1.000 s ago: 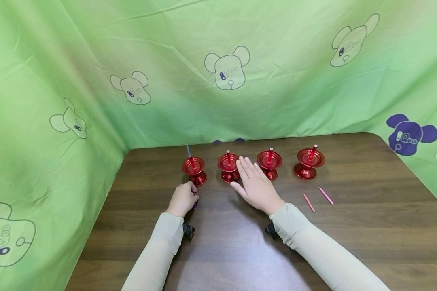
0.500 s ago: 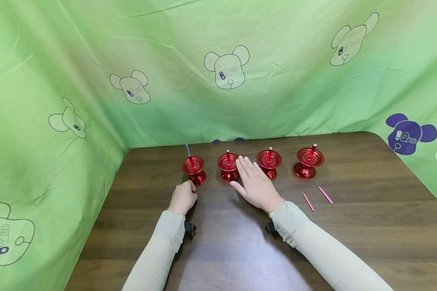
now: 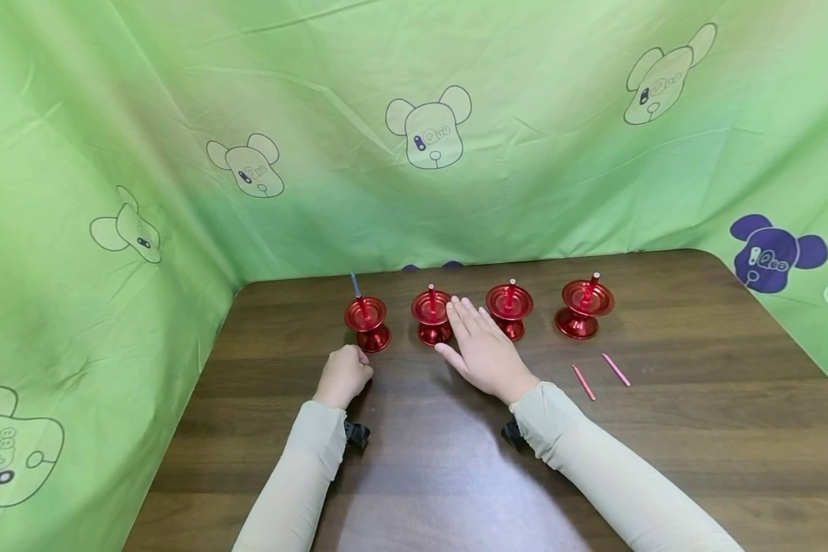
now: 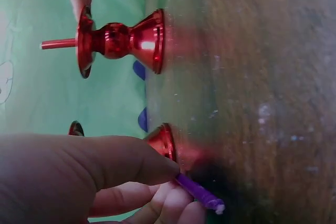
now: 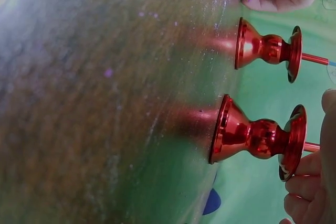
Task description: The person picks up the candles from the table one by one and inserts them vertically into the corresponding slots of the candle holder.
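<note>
My left hand [image 3: 343,376] is low over the table, just in front of the leftmost red candle holder [image 3: 366,313]. Between thumb and fingers it pinches a thin purple candle [image 4: 199,190], whose wick end points toward the tabletop in the left wrist view; the head view hides this candle behind the hand. A blue candle [image 3: 355,285] stands in that leftmost holder's tube. My right hand [image 3: 484,351] is stretched out with straight fingers, its fingertips at the rim of the second red candle holder [image 3: 425,310]. That holder's tube has no candle in it.
Right of my right hand stand a third holder [image 3: 515,302] and a fourth holder [image 3: 581,326], each with a bare tube. Two candles, one coral [image 3: 583,383] and one pink [image 3: 616,369], lie on the wooden table [image 3: 697,452]. A green printed cloth [image 3: 331,192] hangs behind.
The left hand has turned slightly, so the purple candle's end that showed below it one second ago is now out of the head view. The right hand stays in place.
</note>
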`<act>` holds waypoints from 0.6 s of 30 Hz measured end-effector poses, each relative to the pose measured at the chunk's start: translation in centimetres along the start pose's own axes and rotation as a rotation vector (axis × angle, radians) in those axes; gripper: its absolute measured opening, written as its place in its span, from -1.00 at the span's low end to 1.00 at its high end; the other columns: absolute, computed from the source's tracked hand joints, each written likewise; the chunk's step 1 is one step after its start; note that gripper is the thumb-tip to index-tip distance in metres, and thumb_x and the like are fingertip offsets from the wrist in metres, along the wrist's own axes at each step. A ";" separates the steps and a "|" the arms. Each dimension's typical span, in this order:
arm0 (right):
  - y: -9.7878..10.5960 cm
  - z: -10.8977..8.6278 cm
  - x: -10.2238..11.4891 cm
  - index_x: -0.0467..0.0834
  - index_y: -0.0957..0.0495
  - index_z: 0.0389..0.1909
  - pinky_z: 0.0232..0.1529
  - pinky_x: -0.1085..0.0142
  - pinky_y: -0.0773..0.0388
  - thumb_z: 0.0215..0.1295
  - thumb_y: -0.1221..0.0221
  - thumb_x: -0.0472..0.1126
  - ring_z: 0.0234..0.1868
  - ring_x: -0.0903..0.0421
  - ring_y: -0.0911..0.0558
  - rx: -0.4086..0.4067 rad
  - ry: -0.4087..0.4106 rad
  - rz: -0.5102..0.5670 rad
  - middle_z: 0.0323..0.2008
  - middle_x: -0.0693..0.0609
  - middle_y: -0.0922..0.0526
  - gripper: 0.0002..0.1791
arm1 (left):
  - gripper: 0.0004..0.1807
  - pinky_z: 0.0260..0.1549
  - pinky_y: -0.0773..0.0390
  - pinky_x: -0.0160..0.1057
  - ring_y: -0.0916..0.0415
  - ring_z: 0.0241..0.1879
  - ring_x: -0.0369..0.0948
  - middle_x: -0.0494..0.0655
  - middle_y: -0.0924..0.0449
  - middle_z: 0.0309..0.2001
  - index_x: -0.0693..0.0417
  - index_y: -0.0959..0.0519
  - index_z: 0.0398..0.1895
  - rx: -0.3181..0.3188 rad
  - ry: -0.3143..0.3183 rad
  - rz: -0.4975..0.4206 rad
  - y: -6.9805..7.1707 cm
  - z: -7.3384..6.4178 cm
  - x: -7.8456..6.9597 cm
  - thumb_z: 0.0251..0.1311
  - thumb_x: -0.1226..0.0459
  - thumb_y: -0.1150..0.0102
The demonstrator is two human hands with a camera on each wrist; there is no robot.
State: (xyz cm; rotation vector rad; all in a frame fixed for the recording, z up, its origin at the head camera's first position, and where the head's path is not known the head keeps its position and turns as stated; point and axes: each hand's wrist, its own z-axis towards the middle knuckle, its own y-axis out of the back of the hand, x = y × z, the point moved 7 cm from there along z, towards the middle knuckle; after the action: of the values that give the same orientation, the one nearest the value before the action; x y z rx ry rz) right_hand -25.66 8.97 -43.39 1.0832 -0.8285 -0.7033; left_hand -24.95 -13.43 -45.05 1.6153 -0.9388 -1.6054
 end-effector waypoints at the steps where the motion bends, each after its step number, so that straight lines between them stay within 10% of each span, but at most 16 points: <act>1: 0.0 0.0 0.0 -0.35 -0.13 0.53 0.55 -0.02 0.00 0.55 0.03 0.18 0.57 -0.15 -0.09 -0.002 0.001 -0.002 0.54 -0.25 -0.15 -0.18 | -0.89 -0.49 -0.46 -0.23 -0.45 -0.54 -0.15 -0.09 -0.49 -0.63 0.18 -0.54 -0.59 0.007 0.001 -0.008 0.0 0.0 0.0 0.00 0.49 -0.14; 18: 0.4 0.1 0.3 -0.39 -0.19 0.50 0.53 -0.03 -0.05 0.53 -0.03 0.17 0.55 -0.18 -0.14 -0.028 0.013 -0.015 0.51 -0.29 -0.20 -0.18 | -0.95 -0.39 -0.52 -0.25 -0.55 -0.46 -0.21 -0.09 -0.62 -0.50 0.20 -0.58 -0.32 0.029 -0.037 -0.262 0.0 0.2 0.1 0.21 0.44 -0.12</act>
State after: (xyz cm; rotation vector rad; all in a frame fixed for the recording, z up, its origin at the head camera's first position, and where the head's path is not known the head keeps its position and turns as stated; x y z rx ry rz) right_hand -25.57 8.78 -42.94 1.0684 -0.7981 -0.7184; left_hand -25.11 -13.57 -45.11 1.7938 -0.7975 -1.8090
